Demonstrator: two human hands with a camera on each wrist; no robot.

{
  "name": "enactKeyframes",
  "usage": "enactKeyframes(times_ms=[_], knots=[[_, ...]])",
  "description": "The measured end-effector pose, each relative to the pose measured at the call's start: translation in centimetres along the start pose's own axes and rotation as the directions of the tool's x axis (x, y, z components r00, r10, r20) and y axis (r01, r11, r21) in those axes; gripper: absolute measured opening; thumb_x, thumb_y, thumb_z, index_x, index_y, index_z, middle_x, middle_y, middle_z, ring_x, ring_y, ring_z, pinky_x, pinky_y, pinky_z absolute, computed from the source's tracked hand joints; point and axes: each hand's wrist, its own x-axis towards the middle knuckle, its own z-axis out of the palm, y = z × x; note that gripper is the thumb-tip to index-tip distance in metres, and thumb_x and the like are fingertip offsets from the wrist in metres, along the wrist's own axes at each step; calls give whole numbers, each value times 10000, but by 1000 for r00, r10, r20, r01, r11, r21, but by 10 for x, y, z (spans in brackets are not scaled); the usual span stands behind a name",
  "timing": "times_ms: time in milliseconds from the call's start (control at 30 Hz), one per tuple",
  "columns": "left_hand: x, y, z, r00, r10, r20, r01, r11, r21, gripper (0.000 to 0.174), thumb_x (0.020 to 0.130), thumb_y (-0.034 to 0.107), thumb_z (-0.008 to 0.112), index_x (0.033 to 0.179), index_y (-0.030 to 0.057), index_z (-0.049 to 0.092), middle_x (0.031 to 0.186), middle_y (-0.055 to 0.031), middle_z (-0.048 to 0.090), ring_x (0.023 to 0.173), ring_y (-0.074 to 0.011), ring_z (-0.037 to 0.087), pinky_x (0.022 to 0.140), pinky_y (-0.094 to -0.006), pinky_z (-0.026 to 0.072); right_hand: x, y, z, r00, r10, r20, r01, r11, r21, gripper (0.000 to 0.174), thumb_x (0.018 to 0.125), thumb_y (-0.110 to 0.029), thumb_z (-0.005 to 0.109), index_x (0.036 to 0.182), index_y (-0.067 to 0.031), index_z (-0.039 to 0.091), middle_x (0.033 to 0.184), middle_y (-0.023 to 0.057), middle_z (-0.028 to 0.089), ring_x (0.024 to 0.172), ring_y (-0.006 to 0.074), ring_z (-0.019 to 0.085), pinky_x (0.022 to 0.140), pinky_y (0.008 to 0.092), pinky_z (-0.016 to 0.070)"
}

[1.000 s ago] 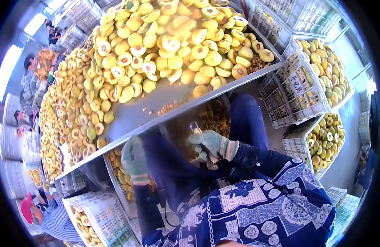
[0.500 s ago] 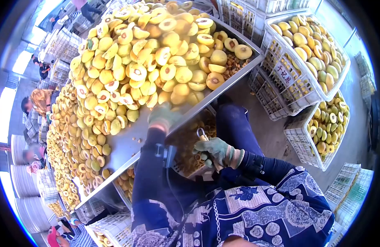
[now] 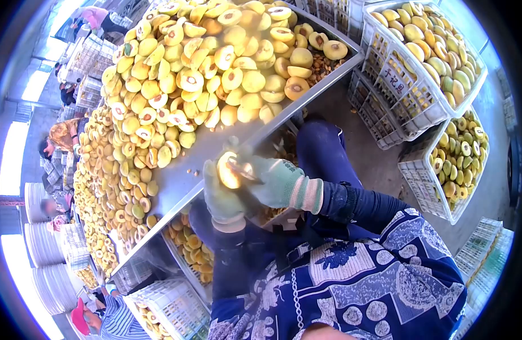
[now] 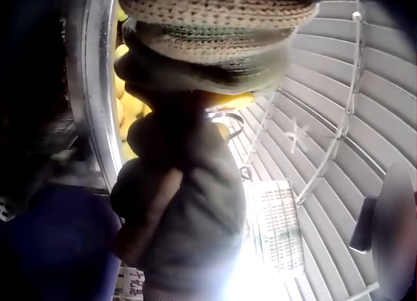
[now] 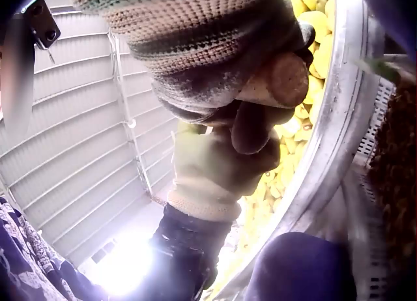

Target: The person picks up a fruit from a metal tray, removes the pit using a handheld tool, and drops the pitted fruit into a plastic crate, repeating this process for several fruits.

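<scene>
In the head view the gloved left hand [image 3: 222, 198] holds a halved yellow fruit [image 3: 228, 170] by the tray's near edge. The gloved right hand [image 3: 279, 182] meets it from the right, gripping a tool whose metal loop [image 3: 247, 171] is at the fruit's cut face. The tool's round wooden handle end [image 5: 288, 79] sticks out of the right fist in the right wrist view. A metal loop [image 4: 229, 124] and a sliver of yellow fruit [image 4: 231, 103] show between the hands in the left wrist view.
Halved fruit [image 3: 238, 79] is heaped on a metal tray [image 3: 184, 150]. Full crates [image 3: 411, 96] stand at the right, another crate [image 3: 173, 303] at the lower left. Beneath the tray edge is a container of fruit [image 3: 190, 249]. Other people are at the far left.
The left hand went to the heap, then came back toward the body with a fruit half. The right hand with the tool has moved up and left to meet it.
</scene>
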Motion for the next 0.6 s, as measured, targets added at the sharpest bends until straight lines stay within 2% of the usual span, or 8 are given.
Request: enactKeyframes(times_ms=[133, 200, 233, 333, 400, 433, 500, 600], knots=[[-12, -13, 7, 984, 145, -104, -134, 985, 108, 652, 937, 501, 431, 1279, -52, 473, 1209, -190, 565, 1089, -298, 555, 972, -406, 427, -13, 0, 2, 995, -87, -52, 83, 993, -82, 411, 821, -239, 617, 1158, -23, 520, 910, 214, 643, 821, 370, 635, 705, 443, 504], [-16, -14, -1, 983, 166, -75, -150, 972, 180, 622, 941, 475, 440, 1264, -56, 475, 1199, -192, 570, 1031, -303, 587, 902, -402, 476, -17, -13, -8, 988, 62, 139, -34, 980, -197, 423, 819, -247, 615, 1165, -26, 514, 885, 207, 645, 801, 371, 638, 691, 439, 507], [-19, -17, -2, 984, 164, -74, -149, 972, 179, 622, 941, 475, 440, 1264, -56, 475, 1199, -192, 570, 1031, -303, 587, 902, -402, 476, -21, -15, -9, 988, 63, 138, -35, 980, -197, 423, 819, -247, 615, 1165, -26, 514, 885, 207, 645, 801, 371, 638, 691, 439, 507], [-25, -21, -1, 938, 314, -145, -252, 909, 332, 526, 977, 363, 403, 1267, -69, 484, 1173, -168, 597, 978, -247, 592, 820, -312, 479, -28, -16, -7, 990, 2, 139, 30, 975, -222, 412, 813, -252, 619, 1141, -27, 512, 871, 192, 649, 785, 369, 641, 679, 436, 508], [-25, -24, -8, 903, 419, -94, -287, 751, 594, 581, 940, 458, 459, 1162, -72, 542, 1127, -212, 607, 914, -325, 633, 810, -413, 524, -28, -12, -7, 970, -30, 241, 85, 972, -220, 425, 813, -255, 617, 1122, 6, 487, 862, 202, 650, 783, 378, 642, 671, 432, 508], [-29, -26, -11, 902, 420, -97, -286, 751, 596, 581, 940, 458, 459, 1162, -72, 542, 1127, -212, 607, 914, -325, 633, 810, -413, 524, -30, -11, -7, 969, -31, 244, 86, 972, -218, 425, 813, -255, 617, 1122, 6, 487, 862, 202, 650, 783, 378, 642, 671, 432, 508], [-34, -23, -1, 950, 252, -185, -199, 944, 265, 569, 941, 450, 470, 1120, -82, 565, 1075, -214, 627, 905, -320, 637, 802, -403, 530, -30, -20, -13, 920, 110, 377, -6, 964, -268, 444, 812, -243, 614, 1113, 42, 456, 870, 225, 646, 801, 386, 644, 684, 431, 508], [-37, -24, -2, 955, 217, -202, -168, 958, 234, 548, 942, 432, 487, 1089, -87, 585, 1067, -210, 632, 930, -302, 630, 823, -390, 523, -31, -13, -13, 877, 108, 468, 22, 964, -265, 477, 812, -238, 607, 1126, 72, 426, 887, 243, 644, 840, 397, 642, 712, 430, 507]])
